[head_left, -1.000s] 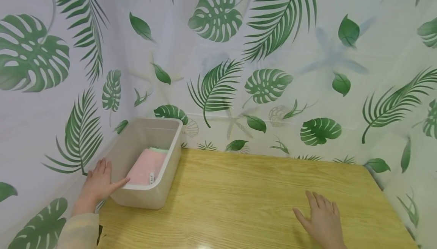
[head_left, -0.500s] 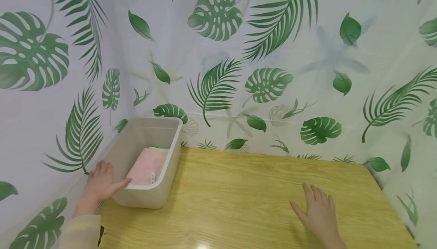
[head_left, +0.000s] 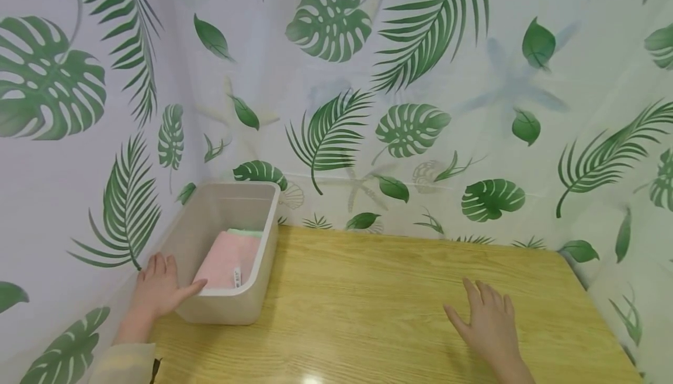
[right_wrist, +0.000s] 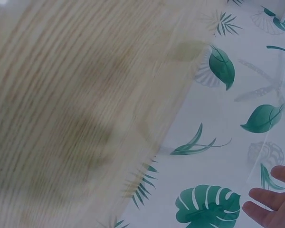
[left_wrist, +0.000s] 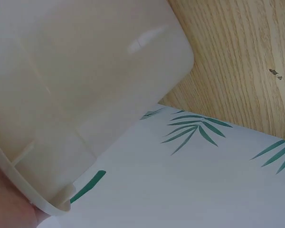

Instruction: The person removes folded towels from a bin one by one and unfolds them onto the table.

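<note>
A beige plastic bin [head_left: 223,309] stands at the left of the wooden table. Folded pink cloth [head_left: 226,255] with a small white tag [head_left: 238,277] lies inside it, and a strip of light green cloth [head_left: 244,232] shows behind. My left hand [head_left: 160,293] rests at the bin's near left corner, fingers extended and thumb reaching over the near rim. In the left wrist view, part of that hand [left_wrist: 9,204] is right at the rim, beside the bin's outer wall [left_wrist: 95,80]. My right hand [head_left: 491,328] is over the table's right side, holding nothing, fingers spread.
The wood-grain table [head_left: 368,290] meets leaf-patterned white sheeting [head_left: 336,132] at the back. More sheeting runs along the left, close beside the bin, and along the right. The table's right edge [head_left: 589,296] slants toward the front.
My right hand has moved slightly forward and left above the table. The left hand stays at the bin's corner, its thumb a little farther right in view.
</note>
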Available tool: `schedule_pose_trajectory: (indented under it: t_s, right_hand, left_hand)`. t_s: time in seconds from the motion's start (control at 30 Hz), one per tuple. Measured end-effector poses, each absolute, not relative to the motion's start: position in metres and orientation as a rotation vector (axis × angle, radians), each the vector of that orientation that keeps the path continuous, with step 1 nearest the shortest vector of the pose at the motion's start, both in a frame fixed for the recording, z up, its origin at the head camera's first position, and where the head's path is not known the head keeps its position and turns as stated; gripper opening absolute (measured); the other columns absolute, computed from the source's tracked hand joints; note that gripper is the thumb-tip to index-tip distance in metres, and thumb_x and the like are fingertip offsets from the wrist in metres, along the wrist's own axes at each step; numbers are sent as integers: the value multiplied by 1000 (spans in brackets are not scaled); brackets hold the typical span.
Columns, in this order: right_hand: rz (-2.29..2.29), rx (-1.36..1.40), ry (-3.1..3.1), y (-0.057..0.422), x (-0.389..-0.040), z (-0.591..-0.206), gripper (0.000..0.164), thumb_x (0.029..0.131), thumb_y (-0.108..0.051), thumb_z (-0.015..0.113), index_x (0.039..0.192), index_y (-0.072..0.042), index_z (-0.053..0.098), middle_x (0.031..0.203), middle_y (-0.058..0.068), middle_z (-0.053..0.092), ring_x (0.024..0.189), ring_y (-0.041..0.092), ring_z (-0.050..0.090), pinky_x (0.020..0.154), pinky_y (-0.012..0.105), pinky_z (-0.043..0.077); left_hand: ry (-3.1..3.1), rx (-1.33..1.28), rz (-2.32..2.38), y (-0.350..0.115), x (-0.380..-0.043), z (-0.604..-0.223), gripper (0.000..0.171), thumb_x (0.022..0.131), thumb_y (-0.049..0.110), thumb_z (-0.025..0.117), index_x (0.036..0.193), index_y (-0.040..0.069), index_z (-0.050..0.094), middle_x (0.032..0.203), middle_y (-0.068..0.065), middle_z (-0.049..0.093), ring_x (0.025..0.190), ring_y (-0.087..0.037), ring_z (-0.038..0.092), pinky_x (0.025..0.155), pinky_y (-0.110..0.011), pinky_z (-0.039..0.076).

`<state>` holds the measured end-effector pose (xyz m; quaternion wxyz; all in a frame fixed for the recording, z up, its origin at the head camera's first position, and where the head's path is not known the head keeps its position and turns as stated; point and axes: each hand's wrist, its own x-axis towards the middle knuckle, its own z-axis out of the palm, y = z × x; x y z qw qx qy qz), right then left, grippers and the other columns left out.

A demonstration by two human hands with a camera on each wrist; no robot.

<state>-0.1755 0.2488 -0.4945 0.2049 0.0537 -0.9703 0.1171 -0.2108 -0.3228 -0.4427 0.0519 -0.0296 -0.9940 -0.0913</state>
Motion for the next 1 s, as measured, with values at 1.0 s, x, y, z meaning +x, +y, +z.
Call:
schedule_pose_trajectory:
  t_s: [1.0]
  right_hand:
    - [356,172,-2665,262,-178,-484,65,79,-46,59,119,4,47,114,32,46,101,49,41,85,66,22]
  left_hand:
    - [-2927,-220,-349,-335,-211,-454,94,74,54,59,122,-21,29,127,-42,22,116,-54,21,86,-66,24]
